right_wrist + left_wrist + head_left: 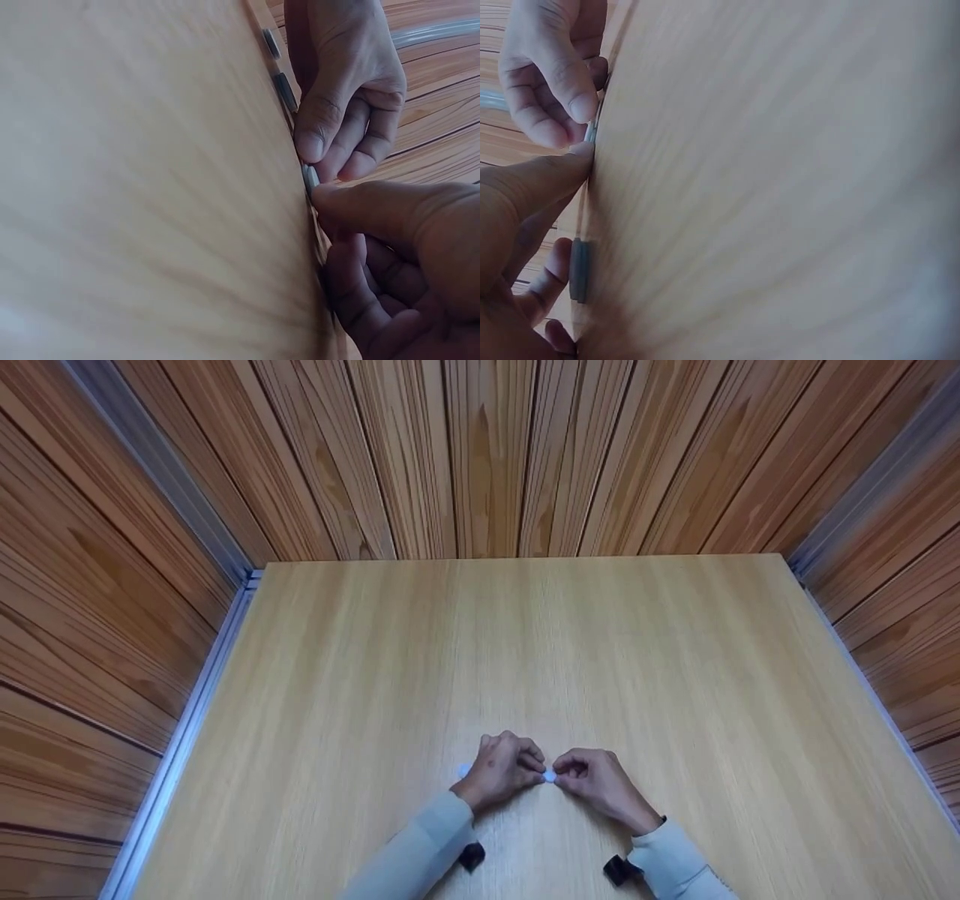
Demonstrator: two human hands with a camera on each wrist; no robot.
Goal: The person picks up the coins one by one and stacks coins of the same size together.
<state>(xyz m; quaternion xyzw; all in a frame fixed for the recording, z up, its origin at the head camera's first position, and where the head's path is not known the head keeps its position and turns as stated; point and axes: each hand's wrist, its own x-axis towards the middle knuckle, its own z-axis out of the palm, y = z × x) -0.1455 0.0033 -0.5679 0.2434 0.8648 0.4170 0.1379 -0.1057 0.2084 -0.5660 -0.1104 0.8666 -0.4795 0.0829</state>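
A small white disc lies low at the tabletop between my two hands. My left hand pinches its left side with thumb and fingertips. From the other side my right hand does the same, its thumb right at the disc's edge. In the right wrist view the disc shows edge-on between the two thumbs. Beyond the left hand lie two more discs, a darker-looking one and a farther one. The left wrist view shows a thick disc beside the left hand's other fingers.
A wide light-wood table spreads out under the hands. Wood-plank walls close it in at the back and both sides, with metal rails along the side edges. Dark wrist mounts hang below the sleeves.
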